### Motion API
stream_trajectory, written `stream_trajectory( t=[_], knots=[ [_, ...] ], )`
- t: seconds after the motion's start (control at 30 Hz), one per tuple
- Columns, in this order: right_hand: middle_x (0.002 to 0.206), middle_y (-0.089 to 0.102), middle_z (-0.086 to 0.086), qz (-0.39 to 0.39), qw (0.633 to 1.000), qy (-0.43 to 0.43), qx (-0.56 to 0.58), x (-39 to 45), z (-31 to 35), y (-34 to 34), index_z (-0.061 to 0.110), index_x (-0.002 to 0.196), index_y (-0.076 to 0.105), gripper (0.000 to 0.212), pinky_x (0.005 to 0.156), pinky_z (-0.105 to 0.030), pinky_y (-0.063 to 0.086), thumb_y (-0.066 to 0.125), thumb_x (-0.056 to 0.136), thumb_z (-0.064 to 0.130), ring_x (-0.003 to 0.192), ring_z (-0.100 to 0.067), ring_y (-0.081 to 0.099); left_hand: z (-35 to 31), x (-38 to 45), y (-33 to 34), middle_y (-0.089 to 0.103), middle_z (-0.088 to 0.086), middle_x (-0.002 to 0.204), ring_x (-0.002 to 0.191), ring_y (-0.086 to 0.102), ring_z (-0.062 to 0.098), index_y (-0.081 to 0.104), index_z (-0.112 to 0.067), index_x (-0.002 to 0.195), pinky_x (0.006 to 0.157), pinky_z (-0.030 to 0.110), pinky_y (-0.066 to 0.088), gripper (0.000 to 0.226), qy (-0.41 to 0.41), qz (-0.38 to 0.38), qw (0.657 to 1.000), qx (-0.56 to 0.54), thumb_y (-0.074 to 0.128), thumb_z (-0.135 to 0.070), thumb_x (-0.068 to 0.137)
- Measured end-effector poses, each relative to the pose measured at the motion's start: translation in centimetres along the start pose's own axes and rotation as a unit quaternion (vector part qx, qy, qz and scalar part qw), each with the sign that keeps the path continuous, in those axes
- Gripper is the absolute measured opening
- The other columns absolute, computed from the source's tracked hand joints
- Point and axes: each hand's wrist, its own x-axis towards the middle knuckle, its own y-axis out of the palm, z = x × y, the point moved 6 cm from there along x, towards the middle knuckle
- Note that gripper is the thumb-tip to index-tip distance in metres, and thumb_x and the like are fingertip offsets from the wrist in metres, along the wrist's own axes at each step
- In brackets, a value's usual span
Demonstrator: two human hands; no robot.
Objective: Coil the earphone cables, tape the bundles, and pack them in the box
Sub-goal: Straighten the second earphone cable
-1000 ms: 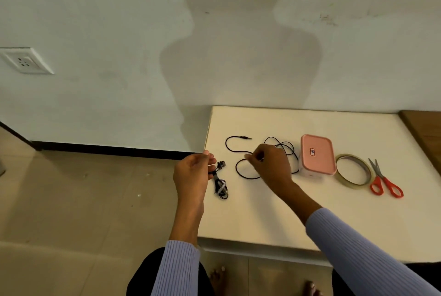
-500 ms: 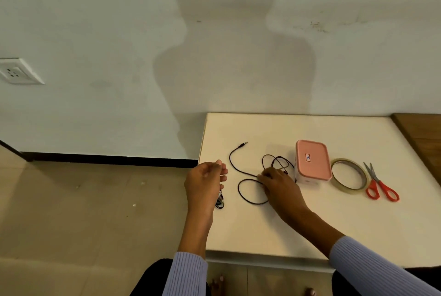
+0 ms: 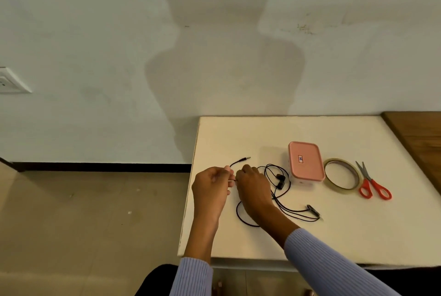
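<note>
A loose black earphone cable [image 3: 279,202] sprawls on the white table [image 3: 358,231], with its jack [image 3: 245,158] at the far left and its earbuds [image 3: 280,181] beside the closed pink box [image 3: 306,161]. My left hand [image 3: 211,190] and my right hand [image 3: 253,188] meet at the cable's jack end. Each pinches the thin cable with curled fingertips. One loop [image 3: 241,218] lies under my right wrist. An inline clip [image 3: 313,209] rests to the right. The taped bundle seen earlier is not visible.
A roll of clear tape [image 3: 341,176] lies right of the box, and red-handled scissors [image 3: 372,183] lie beyond it. The table's left edge [image 3: 191,188] runs just under my left hand, with floor beyond. A wooden surface [image 3: 420,135] adjoins at the right.
My right hand has moved left off the cable's coils to meet my left hand, uncovering the earbuds. My left hand has shifted over the table's edge, and the taped bundle is out of sight.
</note>
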Motion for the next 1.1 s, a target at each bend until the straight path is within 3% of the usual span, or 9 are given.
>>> stream_trajectory(
  t=[0.2, 0.27, 0.33, 0.43, 0.53, 0.63, 0.8, 1.0, 1.1],
  knots=[
    [0.097, 0.064, -0.008, 0.027, 0.99, 0.009, 0.138, -0.9, -2.0, -2.5, 0.007, 0.099, 0.058, 0.014, 0.071, -0.03, 0.044, 0.044, 0.093, 0.006, 0.087, -0.023, 0.058, -0.3, 0.0, 0.5, 0.072, 0.003, 0.088, 0.08, 0.068, 0.016, 0.071, -0.01, 0.094, 0.082, 0.038, 0.056, 0.017, 0.045, 0.008, 0.996, 0.071, 0.054, -0.012, 0.092],
    [0.087, 0.067, -0.004, 0.021, 0.976, 0.017, 0.216, -2.3, -3.5, -4.8, 0.011, 0.093, 0.061, 0.01, 0.072, -0.029, 0.05, 0.051, 0.092, 0.009, 0.08, -0.019, 0.061, -0.8, -0.4, 0.9, 0.071, 0.001, 0.103, 0.089, 0.066, 0.016, 0.069, -0.013, 0.107, 0.084, 0.029, 0.055, 0.024, 0.078, 0.025, 0.99, 0.112, 0.053, -0.005, 0.091],
    [0.082, 0.067, 0.003, 0.01, 0.96, 0.022, 0.281, -4.1, -4.8, -7.2, 0.016, 0.091, 0.062, 0.008, 0.071, -0.018, 0.051, 0.057, 0.091, 0.01, 0.075, -0.007, 0.063, -1.3, -1.1, 1.5, 0.065, -0.006, 0.114, 0.091, 0.064, 0.01, 0.064, -0.017, 0.118, 0.075, 0.007, 0.049, 0.035, 0.126, 0.063, 0.977, 0.162, 0.055, -0.001, 0.089],
    [0.082, 0.066, 0.016, 0.004, 0.936, 0.026, 0.35, -6.6, -5.9, -10.0, 0.022, 0.096, 0.067, 0.017, 0.071, -0.004, 0.046, 0.06, 0.089, 0.008, 0.078, 0.005, 0.063, -2.1, -2.3, 3.1, 0.065, -0.01, 0.109, 0.082, 0.061, 0.002, 0.06, -0.028, 0.123, 0.065, 0.004, 0.044, 0.045, 0.178, 0.131, 0.955, 0.197, 0.067, -0.008, 0.084],
    [0.079, 0.069, 0.016, -0.021, 0.916, 0.025, 0.401, -8.3, -6.3, -12.0, 0.028, 0.088, 0.069, 0.023, 0.074, -0.006, 0.047, 0.061, 0.088, 0.007, 0.083, 0.005, 0.063, -2.8, -3.1, 4.1, 0.067, -0.017, 0.106, 0.078, 0.061, -0.001, 0.067, -0.028, 0.115, 0.067, 0.007, 0.045, 0.035, 0.199, 0.152, 0.949, 0.19, 0.073, -0.022, 0.08],
    [0.085, 0.072, 0.006, -0.034, 0.86, 0.046, 0.507, -9.0, -7.0, -12.9, 0.022, 0.09, 0.071, 0.022, 0.078, -0.011, 0.05, 0.059, 0.089, 0.003, 0.086, -0.004, 0.067, -3.2, -3.3, 4.5, 0.072, -0.014, 0.092, 0.082, 0.063, 0.0, 0.074, -0.026, 0.1, 0.07, 0.014, 0.047, 0.02, 0.209, 0.161, 0.946, 0.19, 0.071, -0.03, 0.081],
    [0.087, 0.072, -0.003, -0.052, 0.807, 0.1, 0.58, -9.1, -8.7, -12.4, 0.015, 0.09, 0.071, 0.025, 0.082, -0.024, 0.055, 0.051, 0.091, 0.0, 0.085, -0.015, 0.068, -3.1, -3.7, 4.8, 0.068, -0.02, 0.076, 0.074, 0.06, -0.003, 0.072, -0.027, 0.079, 0.064, 0.003, 0.04, 0.002, 0.208, 0.154, 0.948, 0.184, 0.073, -0.028, 0.08],
    [0.079, 0.068, -0.005, -0.093, 0.832, 0.131, 0.532, -8.8, -10.8, -12.2, 0.02, 0.076, 0.072, 0.04, 0.071, -0.029, 0.051, 0.042, 0.09, -0.001, 0.069, -0.011, 0.058, -3.7, -3.8, 3.8, 0.072, 0.003, 0.066, 0.057, 0.065, 0.008, 0.074, -0.007, 0.08, 0.057, 0.011, 0.048, 0.005, 0.135, 0.166, 0.977, 0.008, 0.072, -0.011, 0.079],
    [0.074, 0.065, -0.002, -0.07, 0.857, 0.103, 0.5, -8.5, -10.4, -12.0, 0.022, 0.085, 0.071, 0.036, 0.065, -0.026, 0.046, 0.041, 0.092, 0.003, 0.064, -0.008, 0.054, -3.9, -3.9, 3.6, 0.073, 0.007, 0.067, 0.053, 0.066, 0.017, 0.072, -0.005, 0.084, 0.055, 0.015, 0.049, 0.008, 0.13, 0.13, 0.983, -0.01, 0.071, -0.011, 0.081]
  ],
)
